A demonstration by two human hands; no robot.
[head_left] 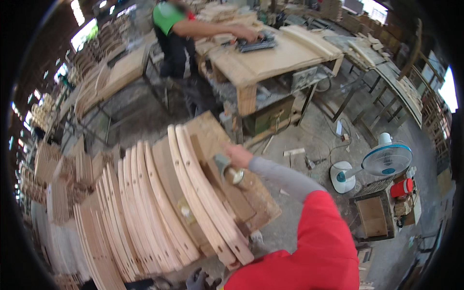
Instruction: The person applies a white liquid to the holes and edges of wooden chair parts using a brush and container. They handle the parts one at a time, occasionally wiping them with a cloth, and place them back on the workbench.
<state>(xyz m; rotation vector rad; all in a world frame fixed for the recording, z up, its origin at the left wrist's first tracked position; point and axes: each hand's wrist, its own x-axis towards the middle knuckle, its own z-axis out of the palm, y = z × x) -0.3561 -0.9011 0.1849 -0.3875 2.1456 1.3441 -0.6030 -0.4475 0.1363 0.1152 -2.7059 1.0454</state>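
Observation:
My right hand [237, 155] reaches over the board and is closed on a grey-green cup-like container [221, 163], blurred by motion. Touching or just below it is a small round tin [235, 176] with something pale in it. To the left, two curved wooden slats [197, 186] with small holes lie side by side. More curved slats [140, 208] stand in a close row farther left. At the lower edge, my left hand [200, 280] wears a dark grey glove, its fingers apart, close to the slats' near ends; part of it is cut off.
Under the slats lies a stained wooden board [263, 205]. Ahead, a person in a green shirt [169, 18] works at a wooden workbench [280, 63] with a dark tool [256, 43]. A standing fan [386, 159], a red jug [401, 187] and a wooden box [372, 217] are at right.

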